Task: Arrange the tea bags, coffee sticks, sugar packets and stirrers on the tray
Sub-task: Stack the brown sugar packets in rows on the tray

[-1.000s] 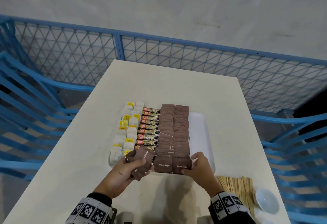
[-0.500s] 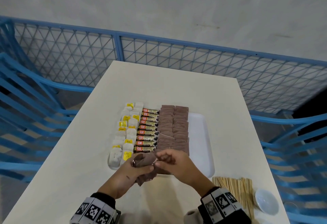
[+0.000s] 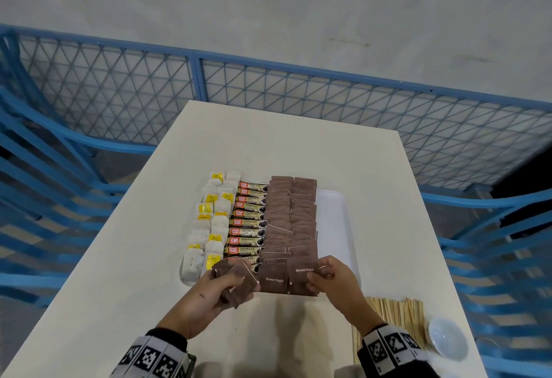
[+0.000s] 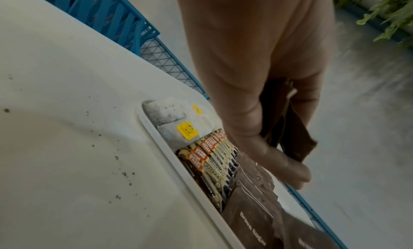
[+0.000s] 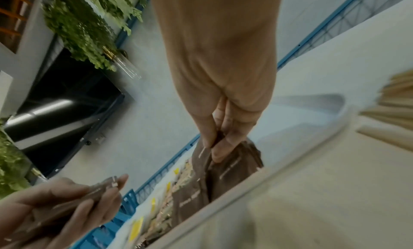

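Note:
A white tray (image 3: 336,228) holds white tea bags (image 3: 213,219) with yellow tags on the left, coffee sticks (image 3: 246,222) beside them, and two columns of brown sugar packets (image 3: 291,216). My left hand (image 3: 227,283) grips a small stack of brown sugar packets (image 4: 288,129) just left of the tray's near edge. My right hand (image 3: 321,273) pinches one brown sugar packet (image 3: 301,277) at the near end of the right sugar column, next to another packet (image 3: 273,279). Wooden stirrers (image 3: 394,318) lie on the table at the near right.
A small white bowl (image 3: 448,339) sits right of the stirrers near the table's front corner. The tray's right strip is bare white. Blue mesh fencing (image 3: 298,94) and blue railings surround the cream table (image 3: 283,144).
My right hand went to the stack in my left hand, took a packet, and has carried it right to the near end of the right sugar column.

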Motion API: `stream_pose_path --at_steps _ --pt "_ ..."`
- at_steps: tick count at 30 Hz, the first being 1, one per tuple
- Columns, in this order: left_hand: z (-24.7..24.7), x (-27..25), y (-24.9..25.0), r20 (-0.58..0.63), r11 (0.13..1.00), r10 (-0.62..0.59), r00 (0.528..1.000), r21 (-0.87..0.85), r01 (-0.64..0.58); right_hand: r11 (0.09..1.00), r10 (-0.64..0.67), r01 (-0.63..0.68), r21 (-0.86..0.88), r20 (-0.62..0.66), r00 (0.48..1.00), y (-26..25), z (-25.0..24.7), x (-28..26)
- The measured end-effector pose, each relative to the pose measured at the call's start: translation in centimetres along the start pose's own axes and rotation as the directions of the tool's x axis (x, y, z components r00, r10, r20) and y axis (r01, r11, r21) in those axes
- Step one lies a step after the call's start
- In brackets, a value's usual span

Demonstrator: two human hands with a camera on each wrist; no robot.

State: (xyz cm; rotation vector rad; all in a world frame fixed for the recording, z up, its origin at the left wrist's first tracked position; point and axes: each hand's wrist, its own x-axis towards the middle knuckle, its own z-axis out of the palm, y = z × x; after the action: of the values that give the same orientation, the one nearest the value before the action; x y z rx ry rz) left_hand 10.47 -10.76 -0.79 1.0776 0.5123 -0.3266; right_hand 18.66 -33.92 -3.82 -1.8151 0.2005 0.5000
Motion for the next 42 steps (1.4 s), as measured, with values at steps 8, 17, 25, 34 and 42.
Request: stream_pose_path --at_steps 8,17,25,34,42 --pt "-0.4 0.2 0.0 -0.022 0.999 0.003 1.000 0.034 -0.003 0.911 -0.096 0.059 -0.409 -0.070 0.993 1.9 0.3 0.2" --pt "-0.7 0.4 -0.3 -0.029 0.998 0.008 1.000 0.065 -0.006 0.697 -0.333 0.264 -0.666 0.024 0.942 2.3 1.0 0.1" --pt "-0.8 0.6 -0.4 -0.038 1.000 0.018 0.999 0.020 -0.017 0.477 -0.414 0.403 -0.781 0.205 0.887 2.0 1.5 -0.1" --pt "-0.6 0.5 -0.4 -0.027 0.997 0.040 0.999 0.060 -0.038 0.529 -0.399 0.514 -0.675 0.337 0.853 2.2 1.5 0.2" --pt "-0.4 0.3 0.0 -0.010 0.995 0.045 0.999 0.090 -0.044 0.527 -0.386 0.524 -0.669 0.361 0.849 2.7 1.0 0.7"
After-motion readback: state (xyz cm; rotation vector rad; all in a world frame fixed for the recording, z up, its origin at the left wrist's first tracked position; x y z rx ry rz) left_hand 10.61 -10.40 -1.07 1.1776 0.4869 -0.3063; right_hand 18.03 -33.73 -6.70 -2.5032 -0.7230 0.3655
